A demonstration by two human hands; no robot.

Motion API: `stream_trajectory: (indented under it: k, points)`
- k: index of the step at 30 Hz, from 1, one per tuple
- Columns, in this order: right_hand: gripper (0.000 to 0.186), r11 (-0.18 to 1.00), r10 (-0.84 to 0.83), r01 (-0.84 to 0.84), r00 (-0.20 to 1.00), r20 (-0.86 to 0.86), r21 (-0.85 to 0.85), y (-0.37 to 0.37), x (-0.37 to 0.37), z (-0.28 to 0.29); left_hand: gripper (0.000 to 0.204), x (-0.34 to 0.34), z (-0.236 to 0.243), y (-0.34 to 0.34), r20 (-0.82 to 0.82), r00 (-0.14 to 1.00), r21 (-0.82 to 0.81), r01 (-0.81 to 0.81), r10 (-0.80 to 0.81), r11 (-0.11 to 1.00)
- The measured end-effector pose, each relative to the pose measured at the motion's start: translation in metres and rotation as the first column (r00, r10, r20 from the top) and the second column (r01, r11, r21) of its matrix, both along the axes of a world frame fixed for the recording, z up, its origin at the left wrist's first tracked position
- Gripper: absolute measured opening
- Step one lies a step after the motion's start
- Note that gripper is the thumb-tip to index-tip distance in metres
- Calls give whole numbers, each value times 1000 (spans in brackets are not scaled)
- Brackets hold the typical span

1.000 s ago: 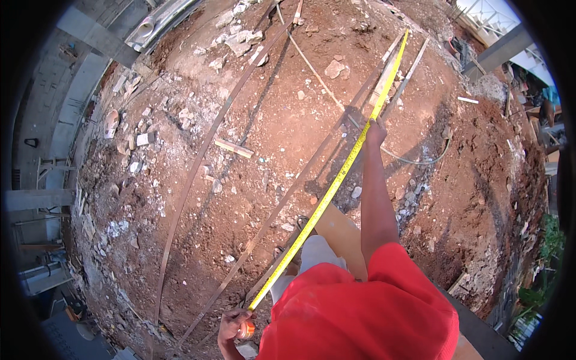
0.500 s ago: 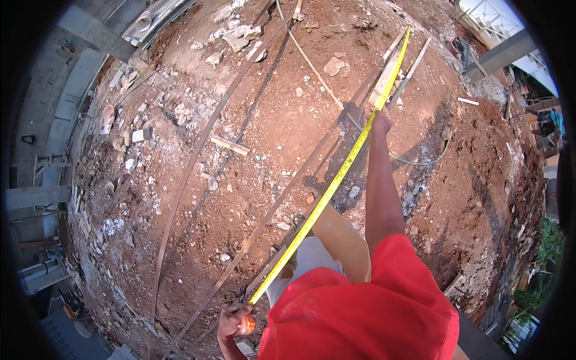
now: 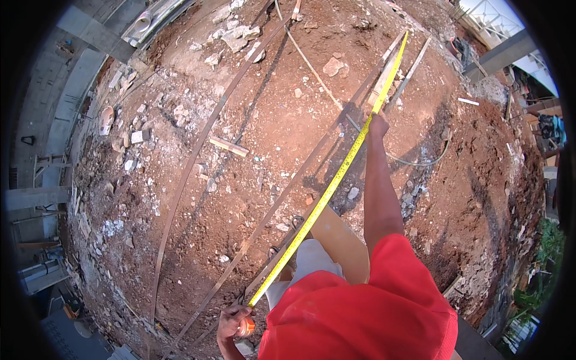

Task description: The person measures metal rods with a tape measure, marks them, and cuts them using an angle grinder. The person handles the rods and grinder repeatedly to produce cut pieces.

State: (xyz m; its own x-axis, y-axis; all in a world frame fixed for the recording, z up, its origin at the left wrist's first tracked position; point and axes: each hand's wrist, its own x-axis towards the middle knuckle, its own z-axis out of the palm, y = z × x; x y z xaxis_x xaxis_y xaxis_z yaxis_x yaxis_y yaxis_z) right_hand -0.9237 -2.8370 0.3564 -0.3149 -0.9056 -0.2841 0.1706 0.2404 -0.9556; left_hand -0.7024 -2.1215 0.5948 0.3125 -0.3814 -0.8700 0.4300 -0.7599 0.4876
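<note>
A yellow tape measure (image 3: 330, 191) is pulled out in a long slanting line from the lower left to the upper right. My left hand (image 3: 233, 320) is closed round its orange case near the lower edge. Further along, my right hand (image 3: 377, 125) grips the blade with the arm stretched out. Beyond that hand the free length of blade runs on over a pale board (image 3: 381, 87). A long wooden strip (image 3: 282, 204) lies to the left of the tape, roughly alongside it.
Another long strip (image 3: 193, 155) crosses the reddish, stony ground further left. A short piece of wood (image 3: 228, 146) lies between the strips. A thin hose (image 3: 420, 162) curves near my right forearm. Concrete beams (image 3: 504, 55) stand at the far right, and rubble (image 3: 237, 37) lies at the far side.
The blade's far end has shifted slightly left and nearer. My right hand has moved slightly left with it, while my left hand stays on the case.
</note>
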Motion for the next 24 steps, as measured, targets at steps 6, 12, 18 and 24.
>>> stream_trajectory:
  k: [6, 12, 18, 24]
  points:
    - [38, 999, -28, 29, 999, 34, -28, -6, -12, -2, 18, 5, 2, -4, -37, 999, 35, -9, 10, 999]
    - [31, 998, -29, 32, 998, 61, -49, -7, -10, 9, 19, 5, -4, -2, -8, 999, -4, 32, -32, 999]
    - [28, 997, -40, 44, 997, 62, -69, -16, -12, 4, 20, 5, -3, -9, -11, 1000, 11, 29, -29, 1000]
    - [28, 996, -25, 28, 999, 36, -86, -14, -9, -2, 23, 5, -4, -6, 18, 999, 10, 37, -37, 999]
